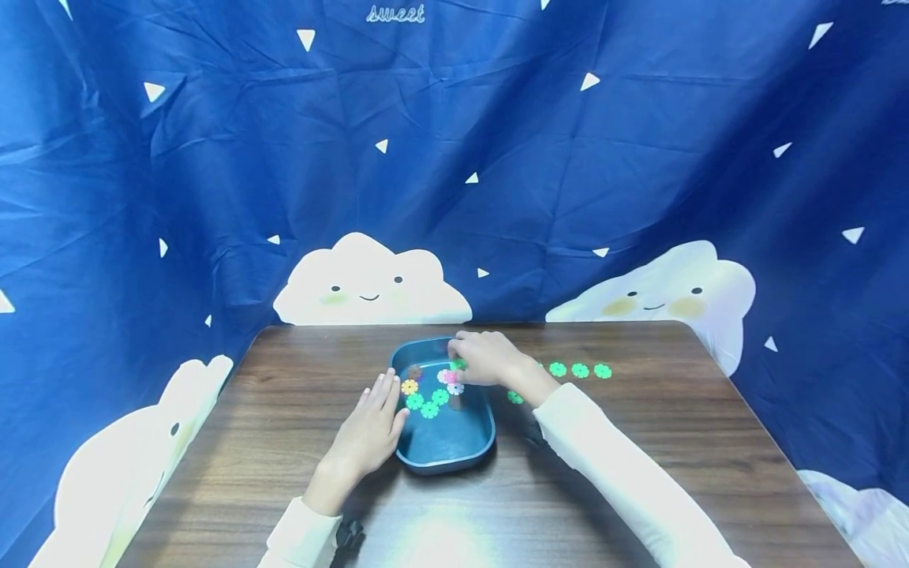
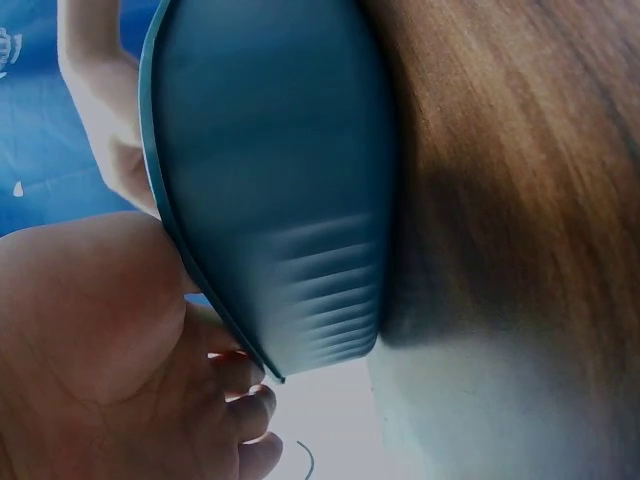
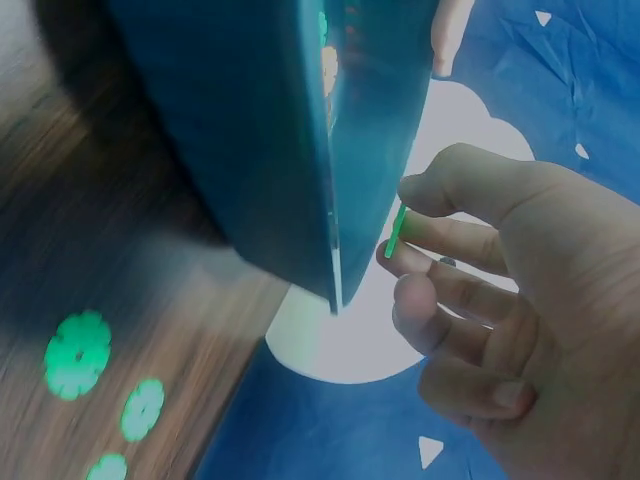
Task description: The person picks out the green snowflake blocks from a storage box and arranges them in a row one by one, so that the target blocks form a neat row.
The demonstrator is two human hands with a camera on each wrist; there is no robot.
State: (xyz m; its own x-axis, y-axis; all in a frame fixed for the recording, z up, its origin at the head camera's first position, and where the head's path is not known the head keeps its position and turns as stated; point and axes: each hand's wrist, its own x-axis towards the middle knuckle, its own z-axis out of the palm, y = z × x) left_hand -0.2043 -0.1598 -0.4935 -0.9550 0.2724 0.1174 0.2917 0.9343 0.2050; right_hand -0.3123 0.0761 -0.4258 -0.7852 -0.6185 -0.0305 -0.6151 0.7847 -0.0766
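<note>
A teal tray (image 1: 443, 446) sits mid-table and holds several flower-shaped discs: yellow (image 1: 409, 386), green (image 1: 429, 409), pink and white. My left hand (image 1: 372, 430) lies flat with straight fingers against the tray's left rim; the left wrist view shows the left hand (image 2: 110, 350) beside the tray's outer wall (image 2: 270, 190). My right hand (image 1: 480, 356) hovers over the tray's far right corner. In the right wrist view the right hand (image 3: 405, 240) pinches a thin green disc (image 3: 396, 232) edge-on, just above the tray rim (image 3: 332, 200).
A row of green discs (image 1: 580, 370) lies on the wooden table (image 1: 639, 442) right of the tray, also visible as green discs (image 3: 78, 352) in the right wrist view. One more green disc (image 1: 514, 397) lies near my right wrist. A blue cloud-print cloth (image 1: 454, 158) hangs behind.
</note>
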